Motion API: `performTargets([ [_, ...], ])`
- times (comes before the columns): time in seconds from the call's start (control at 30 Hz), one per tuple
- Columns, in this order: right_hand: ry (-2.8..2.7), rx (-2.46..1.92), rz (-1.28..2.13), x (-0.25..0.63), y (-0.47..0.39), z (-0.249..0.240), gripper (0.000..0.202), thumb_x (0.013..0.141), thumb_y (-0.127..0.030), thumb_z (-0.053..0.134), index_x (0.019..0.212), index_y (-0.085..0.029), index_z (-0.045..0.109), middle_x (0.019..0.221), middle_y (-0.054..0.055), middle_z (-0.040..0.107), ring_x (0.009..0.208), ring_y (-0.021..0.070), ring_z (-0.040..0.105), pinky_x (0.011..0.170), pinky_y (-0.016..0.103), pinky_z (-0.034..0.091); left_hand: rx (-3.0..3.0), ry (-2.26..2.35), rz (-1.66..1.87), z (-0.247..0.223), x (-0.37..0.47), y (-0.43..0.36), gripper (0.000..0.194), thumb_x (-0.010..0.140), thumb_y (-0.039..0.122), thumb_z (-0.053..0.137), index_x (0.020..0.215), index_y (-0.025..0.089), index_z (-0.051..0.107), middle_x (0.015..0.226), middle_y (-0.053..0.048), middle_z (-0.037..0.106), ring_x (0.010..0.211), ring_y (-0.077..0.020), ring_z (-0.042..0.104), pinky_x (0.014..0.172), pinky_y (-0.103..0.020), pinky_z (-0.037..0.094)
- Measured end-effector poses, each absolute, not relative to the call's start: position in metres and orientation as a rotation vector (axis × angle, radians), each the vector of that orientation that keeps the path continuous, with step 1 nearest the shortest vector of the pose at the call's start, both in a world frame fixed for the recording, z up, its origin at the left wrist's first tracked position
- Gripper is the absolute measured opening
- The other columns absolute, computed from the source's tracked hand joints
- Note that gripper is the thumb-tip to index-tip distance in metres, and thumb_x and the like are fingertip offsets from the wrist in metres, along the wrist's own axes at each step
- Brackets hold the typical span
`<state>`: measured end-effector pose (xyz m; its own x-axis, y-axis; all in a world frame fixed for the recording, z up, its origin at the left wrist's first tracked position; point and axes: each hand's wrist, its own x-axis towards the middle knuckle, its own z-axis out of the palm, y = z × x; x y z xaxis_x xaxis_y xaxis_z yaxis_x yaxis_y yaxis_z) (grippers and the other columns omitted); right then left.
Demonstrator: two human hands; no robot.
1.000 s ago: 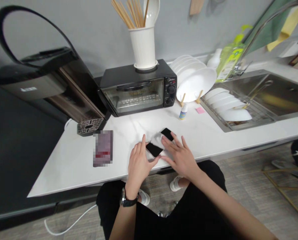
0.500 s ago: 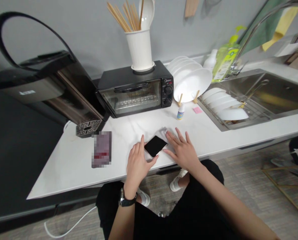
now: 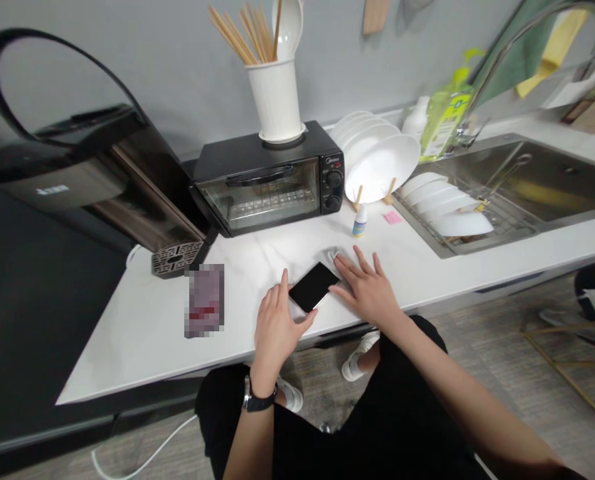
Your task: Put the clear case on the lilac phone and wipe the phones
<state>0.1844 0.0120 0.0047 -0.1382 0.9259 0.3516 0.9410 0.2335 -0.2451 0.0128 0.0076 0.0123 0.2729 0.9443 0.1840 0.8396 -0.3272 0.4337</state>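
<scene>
Left hand (image 3: pixel 276 320) and right hand (image 3: pixel 368 291), fingers loosely spread, flanking and touching a black phone (image 3: pixel 313 286) near the worktop's (image 3: pixel 142 333) front edge.

The phone (image 3: pixel 314 286) lies flat on the white counter near its front edge, just in front of me. It is a slim rectangle with a dark, blank screen facing up and a thin pale rim. It sits turned at an angle, its near end toward my left and its far end toward my right, partly on a small white cloth (image 3: pixel 330 256).
</scene>
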Motion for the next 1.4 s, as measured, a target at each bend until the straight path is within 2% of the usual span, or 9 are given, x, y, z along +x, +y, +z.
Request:
performTargets([
  [0.13,-2.139,-1.635,-0.018,0.157,0.017,0.003,0.059,0.067,-0.053,0.028,0.116,-0.02,0.022,0.12,-0.002,0.025,0.114,0.0188,0.003,0.095,0.042,0.009,2.3,1.632,0.61,0.012,0.012,0.007,0.068,0.067,0.038,0.038,0.119,0.022,-0.002,0.105,-0.005,0.042,0.099,-0.0216,0.035,0.089,-0.035,0.025],
  [0.27,-2.33,-1.426,0.093,0.138,-0.007,0.002,0.063,0.064,-0.058,0.026,0.116,-0.024,0.019,0.12,-0.006,0.024,0.114,0.0166,0.004,0.096,0.04,0.012,2.297,1.631,0.618,0.008,0.01,0.009,0.073,0.064,0.036,0.044,0.119,0.024,-0.002,0.108,-0.005,0.041,0.098,-0.0229,0.036,0.086,-0.037,0.028],
  [0.37,-2.313,-1.504,0.091,0.161,-0.014,0.002,0.057,0.066,-0.055,0.028,0.116,-0.028,0.02,0.119,-0.008,0.025,0.114,0.0174,0.004,0.096,0.041,0.01,2.28,1.644,0.644,0.007,0.011,0.01,0.073,0.064,0.038,0.044,0.119,0.026,-0.002,0.106,-0.004,0.042,0.098,-0.0226,0.036,0.086,-0.038,0.028],
  [0.5,-2.091,-1.748,-0.037,0.185,0.006,0.004,0.052,0.069,-0.049,0.029,0.115,-0.025,0.023,0.12,-0.003,0.026,0.114,0.0202,0.003,0.094,0.045,0.007,2.271,1.643,0.656,0.009,0.014,0.009,0.068,0.066,0.039,0.04,0.118,0.028,-0.002,0.103,-0.002,0.045,0.098,-0.0207,0.037,0.088,-0.037,0.026],
  [0.63,-2.081,-1.694,-0.06,0.156,0.016,0.006,0.058,0.067,-0.051,0.03,0.116,-0.02,0.023,0.119,0.0,0.027,0.113,0.0208,0.003,0.094,0.045,0.01,2.28,1.644,0.681,0.009,0.012,0.007,0.068,0.066,0.036,0.041,0.118,0.029,-0.002,0.105,-0.002,0.044,0.099,-0.0203,0.037,0.087,-0.037,0.028],
  [0.87,-2.306,-1.548,0.022,0.152,-0.02,0.008,0.052,0.066,-0.052,0.031,0.114,-0.032,0.023,0.118,-0.01,0.027,0.114,0.0155,0.005,0.093,0.042,0.018,2.288,1.644,0.728,0.001,0.008,0.009,0.072,0.062,0.039,0.047,0.118,0.03,0.002,0.107,-0.004,0.042,0.096,-0.022,0.039,0.082,-0.039,0.031],
  [1.0,-2.166,-1.742,-0.061,0.182,-0.004,0.006,0.048,0.071,-0.044,0.029,0.115,-0.026,0.023,0.12,-0.003,0.026,0.114,0.0187,0.003,0.092,0.046,0.011,2.295,1.675,0.717,0.0,0.008,0.009,0.075,0.06,0.043,0.047,0.119,0.023,0.004,0.102,-0.006,0.044,0.095,-0.0211,0.04,0.083,-0.036,0.031],
  [1.13,-2.139,-1.692,-0.029,0.17,0.017,0.0,0.055,0.07,-0.046,0.031,0.115,-0.014,0.026,0.119,0.006,0.028,0.113,0.0221,0.001,0.09,0.048,0.007,2.319,1.664,0.67,-0.001,0.008,0.009,0.075,0.061,0.042,0.046,0.119,0.021,0.003,0.103,-0.005,0.043,0.095,-0.0191,0.04,0.082,-0.032,0.031],
  [1.4,-2.371,-1.359,0.17,0.152,-0.014,-0.003,0.055,0.068,-0.049,0.034,0.114,-0.02,0.026,0.119,-0.001,0.03,0.114,0.0198,0.003,0.092,0.044,0.006,2.326,1.693,0.619,-0.008,0.008,0.006,0.07,0.065,0.039,0.043,0.119,0.018,0.003,0.102,-0.007,0.042,0.093,-0.0183,0.041,0.077,-0.029,0.034],
])
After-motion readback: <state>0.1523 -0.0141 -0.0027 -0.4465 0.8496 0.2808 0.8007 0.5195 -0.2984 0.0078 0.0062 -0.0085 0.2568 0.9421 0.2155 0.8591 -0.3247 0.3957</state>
